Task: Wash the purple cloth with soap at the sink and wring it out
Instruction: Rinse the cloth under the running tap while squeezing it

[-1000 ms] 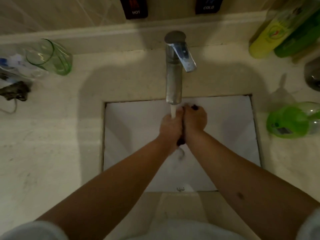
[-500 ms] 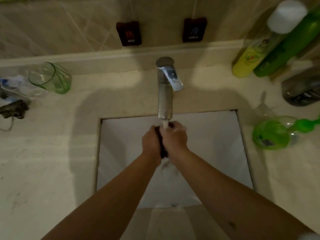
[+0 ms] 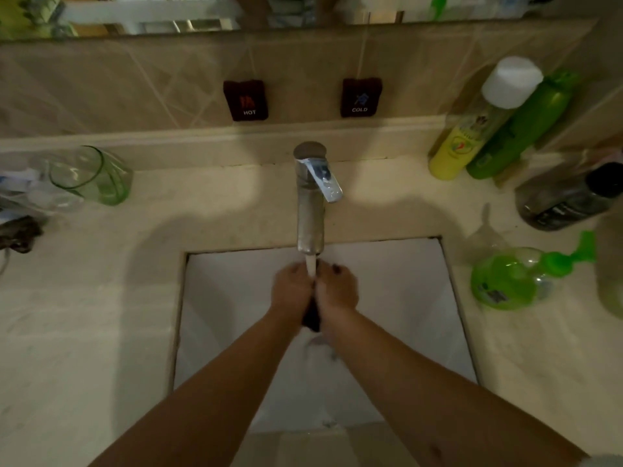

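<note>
Green-tinted drinking glass (image 3: 90, 175) on the pale stone desk (image 3: 84, 315), far left. Centre — my left hand (image 3: 292, 293) and right hand (image 3: 337, 291), both closed tight round the dark purple cloth (image 3: 312, 319), bunched between my palms under the chrome tap's (image 3: 310, 210) running stream, over the white square sink (image 3: 421, 298). Cloth likely soft, waterlogged, slippery with soap; best gripped at opposite ends to twist. Basin walls sit near — green soap pump bottle (image 3: 515, 279) right.

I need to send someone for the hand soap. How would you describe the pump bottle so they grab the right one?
Start at the white sink basin and look on the counter just right of it. The pump bottle stands there alone, squat, clear and filled with bright green liquid. Unlike the tall bottles by the wall, it has a green pump spout.
</note>
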